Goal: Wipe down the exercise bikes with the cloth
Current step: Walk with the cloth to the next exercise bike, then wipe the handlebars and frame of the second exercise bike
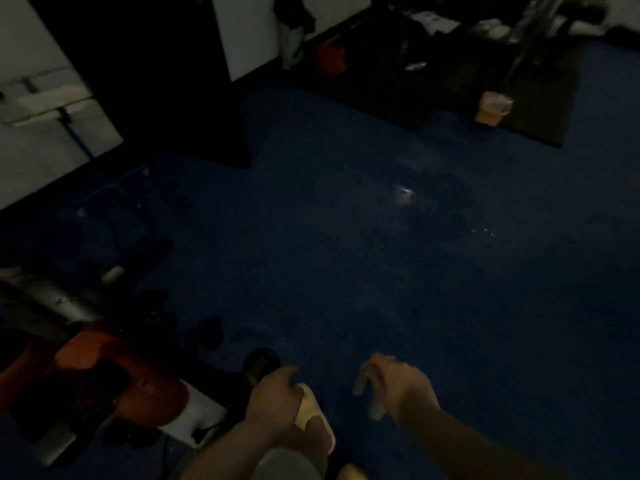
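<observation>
Head view, a dim room with a dark blue floor (381,271): a person looks down past both bare forearms, which reach in from the bottom edge. The left hand (273,400) hangs above a pale slipper (317,415) on the person's foot, fingers curled downward; whether it grasps anything cannot be told in the gloom. The right hand (398,384) is held out over the floor with fingers bent, and a pale, blurred shape shows beneath them; it may be the cloth, but the picture is too dark and smeared to say, and whether the hand grasps it cannot be told either. An exercise bike (114,382) with an orange body and grey frame stands at the lower left corner of the floor, just beside the left hand, a dark round pedal or knob (261,362) jutting toward it. A second, darker machine (107,230) sits near the left edge by the white wall. Toward the far right corner, a small pinkish bin (493,107) stands on a black mat (540,98) among dim equipment. A faint glint of light (403,192) reflects off the middle of the floor
</observation>
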### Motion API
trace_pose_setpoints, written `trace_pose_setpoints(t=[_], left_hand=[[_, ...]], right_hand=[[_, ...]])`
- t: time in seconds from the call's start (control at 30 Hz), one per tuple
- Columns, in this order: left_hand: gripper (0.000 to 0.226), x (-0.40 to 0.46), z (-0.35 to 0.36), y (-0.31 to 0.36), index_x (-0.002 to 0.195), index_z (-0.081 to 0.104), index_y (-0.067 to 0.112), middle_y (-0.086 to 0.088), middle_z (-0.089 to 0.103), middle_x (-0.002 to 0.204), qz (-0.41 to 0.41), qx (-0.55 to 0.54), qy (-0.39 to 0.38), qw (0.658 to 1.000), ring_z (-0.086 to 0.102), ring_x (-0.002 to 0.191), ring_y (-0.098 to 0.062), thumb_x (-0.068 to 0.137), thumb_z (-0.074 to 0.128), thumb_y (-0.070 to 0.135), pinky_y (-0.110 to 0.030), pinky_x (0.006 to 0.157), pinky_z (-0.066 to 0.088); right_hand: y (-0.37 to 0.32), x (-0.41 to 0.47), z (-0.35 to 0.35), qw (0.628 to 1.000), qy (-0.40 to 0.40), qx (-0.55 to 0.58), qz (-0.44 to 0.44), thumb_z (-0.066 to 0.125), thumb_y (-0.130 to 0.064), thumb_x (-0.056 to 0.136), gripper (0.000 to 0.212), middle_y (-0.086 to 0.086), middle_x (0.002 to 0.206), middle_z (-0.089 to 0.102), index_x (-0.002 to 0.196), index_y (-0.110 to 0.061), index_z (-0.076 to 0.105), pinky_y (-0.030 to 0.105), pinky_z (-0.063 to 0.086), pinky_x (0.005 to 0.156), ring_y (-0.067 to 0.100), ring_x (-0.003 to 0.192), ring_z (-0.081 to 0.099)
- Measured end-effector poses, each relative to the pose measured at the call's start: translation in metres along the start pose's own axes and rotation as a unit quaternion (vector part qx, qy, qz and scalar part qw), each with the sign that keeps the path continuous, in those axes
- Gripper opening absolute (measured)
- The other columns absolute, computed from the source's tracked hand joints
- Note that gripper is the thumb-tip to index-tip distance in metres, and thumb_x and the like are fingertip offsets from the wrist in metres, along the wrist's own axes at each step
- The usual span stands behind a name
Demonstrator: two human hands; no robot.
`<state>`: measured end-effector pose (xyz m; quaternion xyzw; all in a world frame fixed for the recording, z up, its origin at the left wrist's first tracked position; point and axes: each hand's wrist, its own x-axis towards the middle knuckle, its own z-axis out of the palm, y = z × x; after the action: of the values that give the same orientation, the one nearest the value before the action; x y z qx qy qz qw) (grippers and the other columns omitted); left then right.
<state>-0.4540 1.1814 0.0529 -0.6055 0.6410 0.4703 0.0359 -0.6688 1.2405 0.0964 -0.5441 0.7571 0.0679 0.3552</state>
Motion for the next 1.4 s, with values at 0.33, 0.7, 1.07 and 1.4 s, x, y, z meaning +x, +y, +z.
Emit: trace_pose_setpoints(t=[0.33,0.7,1.07,1.4], left_hand=[[0.029,0.093,-0.091,0.006,0.116,0.06,0.019,-0.001,0.064,0.121,-0.05,-0.014,0.101,0.994,0.059,0.108,-0.017,0.094,0.042,0.024,-0.028,0.091,0.046],[0.034,0.166,-0.162,0.026,0.12,0.059,0.022,0.001,0.062,0.123,-0.143,-0.095,0.154,0.973,0.059,0.108,-0.017,0.091,0.042,0.015,-0.029,0.093,0.048],[0.03,0.266,-0.225,0.082,0.116,0.06,0.025,0.015,0.059,0.109,-0.216,-0.253,0.299,0.894,0.055,0.092,-0.004,0.089,0.051,0.015,-0.02,0.077,0.04],[0.033,0.281,-0.279,0.04,0.121,0.059,0.024,0.003,0.064,0.123,-0.312,-0.327,0.324,0.831,0.06,0.109,-0.013,0.089,0.054,0.022,-0.024,0.092,0.044]], right_hand=[[-0.07,0.136,-0.089,0.988,0.05,-0.069,-0.132,0.04,-0.031,0.099,0.018,0.001,0.095,0.066,0.1,-0.019,0.052,0.035,0.046,0.069,0.021,0.082,0.061],[-0.132,0.264,-0.164,0.974,0.022,-0.096,-0.202,0.05,-0.029,0.094,0.007,-0.009,0.094,0.064,0.099,-0.025,0.053,0.028,0.048,0.066,0.012,0.084,0.062],[-0.221,0.414,-0.261,0.904,-0.044,-0.173,-0.388,0.038,-0.033,0.1,0.017,-0.01,0.091,0.064,0.095,-0.026,0.053,0.024,0.037,0.059,0.005,0.072,0.054],[-0.343,0.48,-0.259,0.865,-0.083,-0.186,-0.459,0.04,-0.035,0.099,0.019,-0.008,0.092,0.065,0.098,-0.024,0.056,0.029,0.048,0.066,0.008,0.078,0.059]])
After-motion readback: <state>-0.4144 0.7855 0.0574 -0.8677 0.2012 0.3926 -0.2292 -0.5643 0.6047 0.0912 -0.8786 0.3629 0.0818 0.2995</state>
